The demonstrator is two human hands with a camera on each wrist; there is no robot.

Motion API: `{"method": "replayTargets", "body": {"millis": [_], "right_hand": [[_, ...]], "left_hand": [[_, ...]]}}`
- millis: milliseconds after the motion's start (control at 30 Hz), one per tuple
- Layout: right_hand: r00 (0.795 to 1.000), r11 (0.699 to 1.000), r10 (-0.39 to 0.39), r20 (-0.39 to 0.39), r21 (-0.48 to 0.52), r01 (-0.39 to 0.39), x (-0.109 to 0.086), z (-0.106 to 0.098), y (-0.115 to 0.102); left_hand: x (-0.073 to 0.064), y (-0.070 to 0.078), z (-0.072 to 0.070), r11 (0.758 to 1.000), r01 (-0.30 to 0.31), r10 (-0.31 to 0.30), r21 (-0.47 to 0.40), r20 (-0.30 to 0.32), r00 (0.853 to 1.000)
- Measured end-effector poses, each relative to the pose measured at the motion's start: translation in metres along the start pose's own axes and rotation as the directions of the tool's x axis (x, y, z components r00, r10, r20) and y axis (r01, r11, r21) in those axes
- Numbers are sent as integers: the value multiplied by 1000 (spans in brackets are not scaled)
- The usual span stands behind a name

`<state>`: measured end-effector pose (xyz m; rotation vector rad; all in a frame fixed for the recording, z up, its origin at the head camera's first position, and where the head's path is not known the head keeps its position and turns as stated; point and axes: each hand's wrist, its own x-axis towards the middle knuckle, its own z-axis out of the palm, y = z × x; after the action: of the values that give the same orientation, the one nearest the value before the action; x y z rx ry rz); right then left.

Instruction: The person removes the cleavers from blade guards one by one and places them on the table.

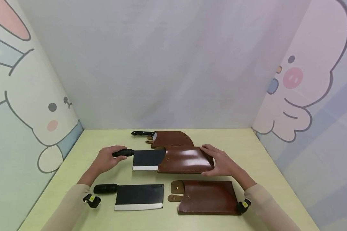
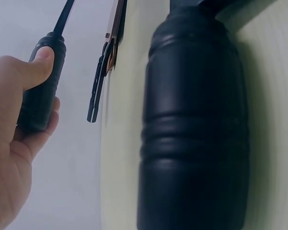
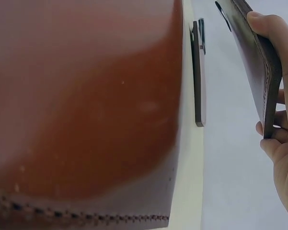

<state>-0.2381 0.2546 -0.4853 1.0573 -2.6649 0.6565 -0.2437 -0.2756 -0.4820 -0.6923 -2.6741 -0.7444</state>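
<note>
My left hand (image 1: 105,159) grips the black ridged handle of a cleaver (image 1: 147,158), thumb along it in the left wrist view. The outer end of a glossy brown leather sheath (image 1: 188,159) is held between the thumb and fingers of my right hand (image 1: 223,161). Part of the cleaver's blade is hidden inside the sheath; the dark part near the handle and its bright edge still show. Both appear raised off the table, and in the right wrist view the held sheath (image 3: 259,72) stands above it.
Nearer me lie a second cleaver (image 1: 139,196), bare, and at its right another brown sheath (image 1: 209,197) with its strap tabs spread. Behind the held pair is a black-handled knife (image 1: 143,133) inside a third sheath (image 1: 173,138). Printed walls enclose the pale table (image 1: 104,136).
</note>
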Motion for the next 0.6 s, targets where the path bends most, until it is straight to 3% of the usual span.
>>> {"method": "replayTargets", "body": {"millis": [600], "right_hand": [[999, 999, 37, 7, -29, -36, -11, -12, 3]], "left_hand": [[-7, -11, -11, 1000, 1, -1, 29, -12, 1000]]}}
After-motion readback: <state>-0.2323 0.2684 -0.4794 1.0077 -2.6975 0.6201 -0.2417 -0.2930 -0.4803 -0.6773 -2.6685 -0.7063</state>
